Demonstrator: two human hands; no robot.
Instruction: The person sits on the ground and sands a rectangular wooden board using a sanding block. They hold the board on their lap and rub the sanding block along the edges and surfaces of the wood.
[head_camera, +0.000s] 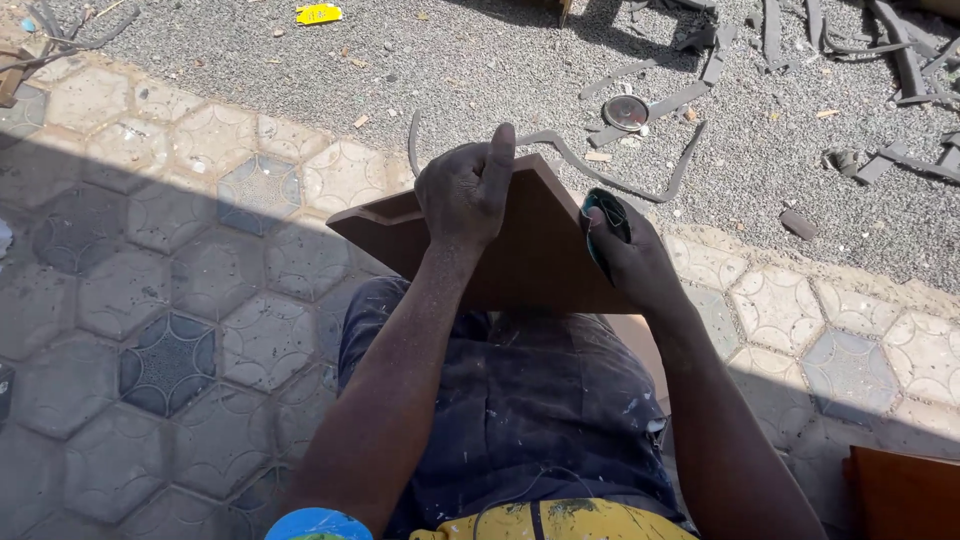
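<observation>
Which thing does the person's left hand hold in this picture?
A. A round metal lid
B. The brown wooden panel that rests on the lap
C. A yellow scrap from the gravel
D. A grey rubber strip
B: the left hand grips the upper edge of the brown wooden panel, thumb raised, while the right hand presses a small dark pad against the panel's right edge.
</observation>
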